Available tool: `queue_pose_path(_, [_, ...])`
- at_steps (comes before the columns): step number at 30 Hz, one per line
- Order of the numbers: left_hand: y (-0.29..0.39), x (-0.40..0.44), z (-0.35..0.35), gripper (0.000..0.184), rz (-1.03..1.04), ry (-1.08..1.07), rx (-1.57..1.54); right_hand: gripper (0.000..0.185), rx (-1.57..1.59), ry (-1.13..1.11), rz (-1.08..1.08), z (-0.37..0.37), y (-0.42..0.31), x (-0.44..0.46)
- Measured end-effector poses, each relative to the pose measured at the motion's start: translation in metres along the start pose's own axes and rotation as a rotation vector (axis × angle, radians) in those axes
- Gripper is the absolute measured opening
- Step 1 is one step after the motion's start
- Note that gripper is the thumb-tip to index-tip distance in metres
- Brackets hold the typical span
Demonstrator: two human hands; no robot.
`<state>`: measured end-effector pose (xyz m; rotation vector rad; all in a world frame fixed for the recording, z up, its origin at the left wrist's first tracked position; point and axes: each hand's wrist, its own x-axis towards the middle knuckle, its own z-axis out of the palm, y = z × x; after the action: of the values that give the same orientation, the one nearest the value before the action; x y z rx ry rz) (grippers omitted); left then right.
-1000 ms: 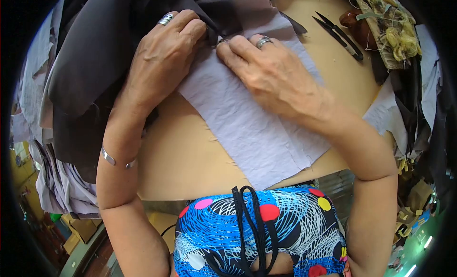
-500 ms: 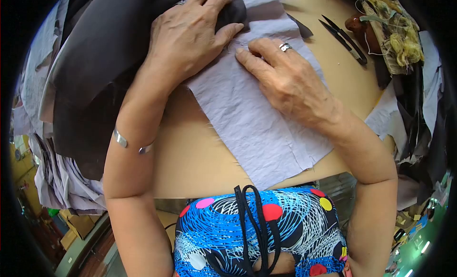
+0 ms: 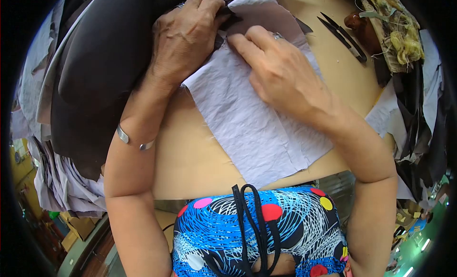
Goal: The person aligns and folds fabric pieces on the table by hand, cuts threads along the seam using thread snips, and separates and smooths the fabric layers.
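A lavender-grey cloth piece (image 3: 247, 129) lies wrinkled across the table, its lower corner near the front edge. My right hand (image 3: 283, 74), with a ring, pinches the cloth near its upper left edge, thumb and forefinger together. Just to the left, my left hand (image 3: 188, 36) is closed on the edge of a dark brown fabric (image 3: 107, 48). Its thumb and fingertips are mostly hidden. At the top, part of the lavender cloth is turned over beside a darker mauve area. The two hands are close together but apart.
Black thread snips (image 3: 342, 36) lie on the tan tabletop (image 3: 190, 153) at upper right. Beyond them is a board wrapped in yellowish threads (image 3: 404, 44). Dark and grey cloth scraps (image 3: 414, 110) hang at the right edge. Stacked pale fabric (image 3: 66, 182) drapes off the left side.
My right hand has moved slightly up and left and now pinches the cloth edge. My left thumb has tucked out of sight. The cloth's top part has shifted and turned.
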<state>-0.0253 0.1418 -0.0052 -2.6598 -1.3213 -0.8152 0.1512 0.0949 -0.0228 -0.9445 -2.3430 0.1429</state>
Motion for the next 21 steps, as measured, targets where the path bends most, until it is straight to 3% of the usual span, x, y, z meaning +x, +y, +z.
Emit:
queue_pose_path(3, [-0.006,-0.001,0.005,0.015,0.05,0.014,-0.042,0.04,0.05,-0.095,0.095,0.0,0.0,0.003])
queue_pose_path(6, [-0.006,-0.004,-0.007,0.018,0.055,-0.037,-0.132,0.023,-0.058,-0.043,-0.072,-0.001,0.004,-0.002])
queue_pose_path(8, [-0.01,-0.015,-0.019,0.023,0.083,-0.079,-0.201,0.025,-0.045,-0.005,-0.109,-0.003,0.007,-0.006])
queue_pose_path(12, [-0.02,-0.026,-0.03,0.017,0.156,-0.16,-0.05,0.028,-0.069,-0.018,-0.144,-0.004,0.007,-0.007])
queue_pose_path(17, [-0.024,-0.006,-0.03,0.019,0.042,-0.175,-0.333,0.033,-0.115,-0.016,-0.185,-0.003,0.006,-0.005])
queue_pose_path(21, [-0.028,-0.004,-0.029,0.021,0.054,-0.167,-0.383,0.034,-0.132,-0.04,-0.158,-0.004,0.005,-0.005])
